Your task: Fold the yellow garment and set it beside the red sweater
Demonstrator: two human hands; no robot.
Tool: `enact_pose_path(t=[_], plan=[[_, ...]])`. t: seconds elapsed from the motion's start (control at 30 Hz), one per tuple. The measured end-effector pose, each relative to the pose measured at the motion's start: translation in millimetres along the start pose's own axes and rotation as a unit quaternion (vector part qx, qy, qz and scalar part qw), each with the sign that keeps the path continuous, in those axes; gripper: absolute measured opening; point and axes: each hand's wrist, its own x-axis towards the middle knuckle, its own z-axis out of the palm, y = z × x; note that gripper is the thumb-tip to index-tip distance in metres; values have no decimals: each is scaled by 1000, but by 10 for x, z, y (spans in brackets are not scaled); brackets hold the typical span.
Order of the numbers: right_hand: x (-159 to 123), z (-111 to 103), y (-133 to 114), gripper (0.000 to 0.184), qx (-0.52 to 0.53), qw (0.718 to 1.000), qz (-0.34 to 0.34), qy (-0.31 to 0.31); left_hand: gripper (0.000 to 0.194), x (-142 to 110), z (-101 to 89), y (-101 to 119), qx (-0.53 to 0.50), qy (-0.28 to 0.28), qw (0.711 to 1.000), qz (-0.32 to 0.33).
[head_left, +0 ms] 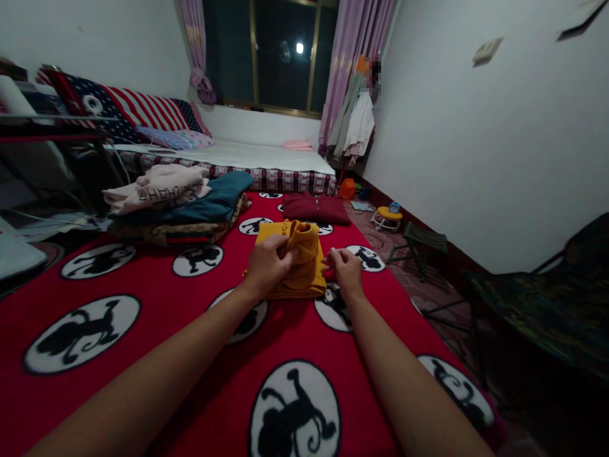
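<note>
A mustard-yellow garment [308,270] lies folded into a small block on the red blanket [190,336], which has black figures in white ovals. My left hand [271,263] is closed on the garment's top layer, and a raised fold with a ruffled edge stands up beside its fingers. Just off the garment's right edge is my right hand [345,270], its fingers curled with the tips close together. Whether those fingertips pinch any cloth is too small to make out.
A stack of folded clothes [181,203] sits at the left. Behind the yellow garment lies a folded maroon garment [316,208]. On the floor at right stand a yellow stool [389,214], a folding stool [421,244] and a camouflage chair [547,298]. A sofa bed [247,155] is under the window.
</note>
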Motion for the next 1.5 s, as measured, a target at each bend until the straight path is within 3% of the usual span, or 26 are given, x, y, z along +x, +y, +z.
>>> enact_pose_path(t=[0.1, 0.17, 0.27, 0.33, 0.43, 0.5, 0.63, 0.73, 0.8, 0.87, 0.97, 1.07, 1.13, 1.2, 1.27, 1.37, 1.5], plan=[[21, -34, 26, 35, 7, 1000, 3, 4, 23, 1, 28, 138, 38, -2, 997, 64], [27, -53, 34, 36, 1, 1000, 3, 1, 22, -59, 56, 178, 96, -56, 988, 105], [23, -66, 30, 40, -13, 1000, 1, 1, 19, -194, 72, 191, 209, -162, 953, 149], [14, -66, 19, 43, -30, 1000, 0, -1, 15, -260, 49, 209, 239, -194, 938, 162], [-4, -51, 3, 44, -54, 998, 1, -11, 26, -259, -27, 247, 195, -181, 953, 144], [-13, -33, 2, 42, -54, 998, 15, -18, 36, -201, -83, 234, 146, -132, 974, 109], [-13, 3, 30, 45, -28, 998, 33, -34, 28, -80, -151, 39, 84, -38, 995, 34], [1, -10, 55, 47, -71, 995, -4, -70, 23, -75, -158, -112, 93, -116, 989, 5], [18, -37, 34, 35, -166, 982, -49, -82, 19, -98, -157, -127, 138, -185, 973, 20], [32, -53, -46, 24, -262, 957, -108, -62, 18, -116, -156, -73, 194, -214, 957, 41], [8, 3, -243, 26, -303, 926, -224, -17, 21, -120, -155, 37, 238, -210, 947, 49], [-96, 149, -342, 40, -333, 888, -306, -83, 22, -136, -128, 25, 211, -154, 964, 44], [-179, 235, -284, 47, -396, 853, -293, -171, 41, -181, -86, -84, 191, -136, 971, 50], [-243, 273, -166, 50, -451, 819, -258, -246, 57, -261, -35, -241, 192, -165, 966, 60], [-277, 265, -57, 53, -471, 801, -235, -285, 63, -363, 2, -393, 198, -205, 956, 69], [-309, 234, 13, 55, -477, 800, -235, -280, 72, -505, -15, -513, 201, -225, 949, 88], [-412, 253, -30, 53, -481, 801, -266, -239, 74, -544, -180, -470, 185, -243, 947, 96]])
